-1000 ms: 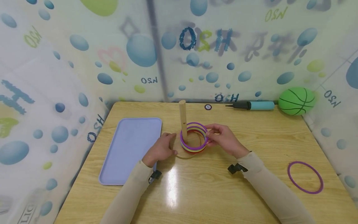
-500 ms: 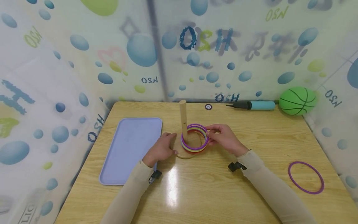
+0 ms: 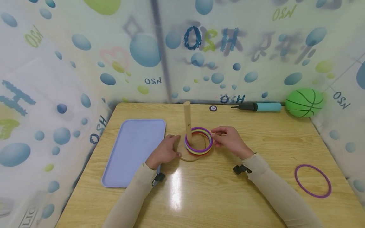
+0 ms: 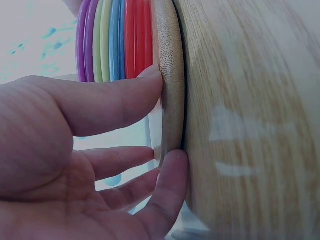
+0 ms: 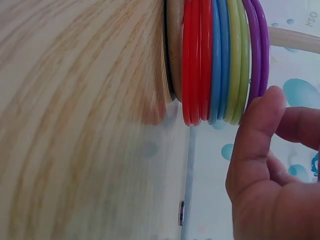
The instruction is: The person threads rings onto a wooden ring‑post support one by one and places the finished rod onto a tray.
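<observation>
A round wooden base (image 3: 182, 148) carries an upright wooden post (image 3: 187, 122). Purple, yellow-green, blue and red rings lie stacked around the post, with the purple rings (image 5: 258, 45) on top and the red rings (image 5: 196, 60) lowest, against the base. My left hand (image 3: 164, 152) holds the base by its left edge; in the left wrist view, the thumb and a bent finger lie at its rim. To the right of the stack is my right hand (image 3: 229, 141), its thumb tip right at the purple rings' edge and its fingers loosely bent, with no ring between them.
A pale blue tray (image 3: 134, 152) lies left of the base. Another purple ring (image 3: 312, 181) is at the right. Along the back edge are a small dark disc (image 3: 213, 108), a blue and black hand pump (image 3: 268, 107) and a green ball (image 3: 304, 103), before a patterned curtain.
The top purple ring has sunk onto the stack, and my right hand's fingers have loosened from it. My left hand stays on the base.
</observation>
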`<state>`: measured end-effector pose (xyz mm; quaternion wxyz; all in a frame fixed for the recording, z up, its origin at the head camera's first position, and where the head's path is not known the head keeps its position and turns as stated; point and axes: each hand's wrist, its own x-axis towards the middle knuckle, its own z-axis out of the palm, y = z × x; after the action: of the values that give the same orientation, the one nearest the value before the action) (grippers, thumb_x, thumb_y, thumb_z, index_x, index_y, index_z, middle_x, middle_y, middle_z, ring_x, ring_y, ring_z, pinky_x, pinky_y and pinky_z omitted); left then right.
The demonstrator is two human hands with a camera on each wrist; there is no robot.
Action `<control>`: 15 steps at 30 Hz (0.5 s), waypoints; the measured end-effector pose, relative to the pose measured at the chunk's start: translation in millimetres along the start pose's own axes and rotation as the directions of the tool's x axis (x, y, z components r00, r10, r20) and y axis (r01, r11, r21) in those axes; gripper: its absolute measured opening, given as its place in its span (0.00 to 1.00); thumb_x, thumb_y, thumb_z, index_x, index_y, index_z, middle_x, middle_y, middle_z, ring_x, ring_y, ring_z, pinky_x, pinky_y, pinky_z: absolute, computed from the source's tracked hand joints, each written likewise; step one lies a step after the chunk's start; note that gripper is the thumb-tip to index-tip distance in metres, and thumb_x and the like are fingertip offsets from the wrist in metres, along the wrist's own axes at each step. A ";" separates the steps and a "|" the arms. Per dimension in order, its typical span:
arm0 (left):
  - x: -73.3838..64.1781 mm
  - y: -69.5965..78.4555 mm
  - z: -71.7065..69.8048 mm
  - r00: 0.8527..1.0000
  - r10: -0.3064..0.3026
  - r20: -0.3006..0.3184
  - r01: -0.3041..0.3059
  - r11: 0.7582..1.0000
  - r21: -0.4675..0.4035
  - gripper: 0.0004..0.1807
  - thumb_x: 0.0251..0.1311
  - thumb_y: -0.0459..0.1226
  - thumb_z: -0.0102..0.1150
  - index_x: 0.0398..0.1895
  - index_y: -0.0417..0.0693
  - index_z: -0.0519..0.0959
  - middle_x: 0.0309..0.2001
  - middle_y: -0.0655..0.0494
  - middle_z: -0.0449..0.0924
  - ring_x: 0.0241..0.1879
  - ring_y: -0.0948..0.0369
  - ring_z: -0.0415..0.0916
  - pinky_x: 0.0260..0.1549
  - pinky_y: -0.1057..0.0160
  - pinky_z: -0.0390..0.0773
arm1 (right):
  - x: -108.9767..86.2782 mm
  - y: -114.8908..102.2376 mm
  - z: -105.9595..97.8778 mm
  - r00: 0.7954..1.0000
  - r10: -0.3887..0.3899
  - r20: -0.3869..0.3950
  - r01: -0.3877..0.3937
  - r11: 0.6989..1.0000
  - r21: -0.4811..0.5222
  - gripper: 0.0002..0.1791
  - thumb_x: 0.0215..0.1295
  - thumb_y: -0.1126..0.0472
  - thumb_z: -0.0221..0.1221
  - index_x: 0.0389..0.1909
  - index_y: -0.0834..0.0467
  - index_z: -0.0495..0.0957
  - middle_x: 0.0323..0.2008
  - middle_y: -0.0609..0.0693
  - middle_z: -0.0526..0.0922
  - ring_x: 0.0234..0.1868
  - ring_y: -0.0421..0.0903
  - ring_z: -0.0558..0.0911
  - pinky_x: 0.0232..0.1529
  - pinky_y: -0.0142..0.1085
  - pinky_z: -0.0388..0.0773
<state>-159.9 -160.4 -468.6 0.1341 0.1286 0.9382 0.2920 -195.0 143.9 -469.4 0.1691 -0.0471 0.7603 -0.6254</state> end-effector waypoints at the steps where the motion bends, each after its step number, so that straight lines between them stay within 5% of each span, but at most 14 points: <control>1: 0.1 -0.1 0.2 1.000 -0.001 0.001 0.001 1.000 0.001 0.46 0.58 0.36 0.77 0.79 0.35 0.65 0.73 0.31 0.68 0.71 0.37 0.70 0.74 0.41 0.68 | -0.4 0.4 -1.1 1.000 0.006 -0.007 -0.006 1.000 -0.009 0.22 0.76 0.63 0.62 0.63 0.72 0.77 0.50 0.64 0.86 0.35 0.43 0.88 0.39 0.38 0.90; 15: 0.6 -0.2 0.5 1.000 -0.009 0.001 0.009 1.000 -0.009 0.47 0.58 0.36 0.77 0.79 0.36 0.65 0.73 0.32 0.68 0.71 0.38 0.69 0.74 0.42 0.67 | -28.7 -8.6 -38.6 0.998 0.008 -0.063 -0.017 0.991 -0.136 0.25 0.78 0.55 0.62 0.66 0.68 0.77 0.53 0.69 0.82 0.38 0.42 0.87 0.45 0.38 0.89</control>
<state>-160.4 -160.1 -469.2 0.1363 0.1239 0.9374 0.2956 -181.5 186.2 -449.2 0.1457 -0.0342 0.8065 -0.5720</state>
